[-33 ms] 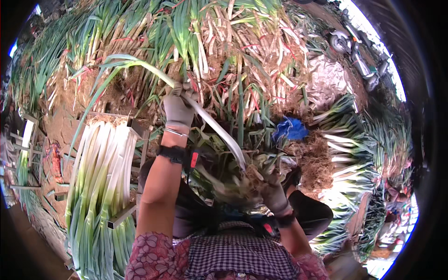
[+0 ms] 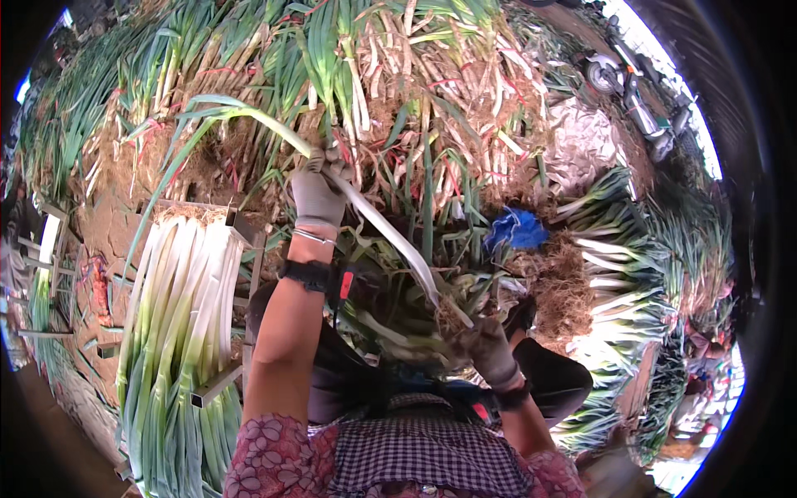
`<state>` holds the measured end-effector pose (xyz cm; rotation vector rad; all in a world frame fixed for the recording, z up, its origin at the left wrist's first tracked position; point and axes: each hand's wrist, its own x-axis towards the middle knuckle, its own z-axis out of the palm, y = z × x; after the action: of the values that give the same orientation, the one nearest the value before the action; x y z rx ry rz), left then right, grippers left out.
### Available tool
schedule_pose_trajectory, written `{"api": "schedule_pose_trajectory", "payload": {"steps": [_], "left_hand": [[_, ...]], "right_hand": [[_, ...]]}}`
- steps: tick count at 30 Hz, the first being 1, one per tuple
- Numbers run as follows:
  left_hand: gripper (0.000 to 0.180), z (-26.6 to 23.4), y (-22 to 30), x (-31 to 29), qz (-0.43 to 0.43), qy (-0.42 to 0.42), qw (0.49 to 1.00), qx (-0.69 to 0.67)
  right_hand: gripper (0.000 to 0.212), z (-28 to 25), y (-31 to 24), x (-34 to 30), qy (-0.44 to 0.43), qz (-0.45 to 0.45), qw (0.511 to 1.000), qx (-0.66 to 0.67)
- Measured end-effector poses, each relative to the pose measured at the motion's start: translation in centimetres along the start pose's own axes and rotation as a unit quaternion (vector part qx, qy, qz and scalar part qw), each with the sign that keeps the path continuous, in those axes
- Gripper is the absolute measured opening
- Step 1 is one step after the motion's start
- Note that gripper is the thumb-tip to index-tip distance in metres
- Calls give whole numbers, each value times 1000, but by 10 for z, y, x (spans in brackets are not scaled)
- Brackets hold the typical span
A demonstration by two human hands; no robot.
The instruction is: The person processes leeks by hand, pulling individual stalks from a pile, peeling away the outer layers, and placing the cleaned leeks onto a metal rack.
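My left hand (image 2: 319, 192), in a pale glove, is closed around the middle of a long leek (image 2: 390, 227). The green leaves arch away to the left, and the white stalk slants down to the right toward its root end. My right hand (image 2: 491, 354), also gloved, is closed close beside the brown roots (image 2: 452, 317). Its fingertips are curled, and what they pinch is too unclear to name. A loose, pale strip of leaf (image 2: 390, 334) hangs below the stalk, left of that hand.
A metal rack (image 2: 217, 383) at the left holds a bundle of trimmed leeks (image 2: 178, 315). Untrimmed leeks with roots (image 2: 398, 75) are heaped across the far side. More leeks (image 2: 618, 286) lie stacked at the right. A blue cloth (image 2: 516, 229) and a crumpled sack (image 2: 584, 145) lie beyond my right hand.
My right hand and the root end, smeared by motion before, now show more sharply. The right hand has shifted very slightly; the left hand keeps its hold on the leek.
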<state>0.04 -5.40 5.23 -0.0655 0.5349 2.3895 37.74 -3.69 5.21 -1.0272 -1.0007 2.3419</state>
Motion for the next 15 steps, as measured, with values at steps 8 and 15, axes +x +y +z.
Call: {"api": "schedule_pose_trajectory", "payload": {"steps": [8, 15], "left_hand": [[21, -39, 34, 32, 30, -60, 997, -29], [23, -7, 5, -2, -12, -214, 975, -57]], "right_hand": [[42, -13, -66, -84, -72, -84, 986, -128], [50, -30, -52, 29, 7, -144, 795, -589]]}}
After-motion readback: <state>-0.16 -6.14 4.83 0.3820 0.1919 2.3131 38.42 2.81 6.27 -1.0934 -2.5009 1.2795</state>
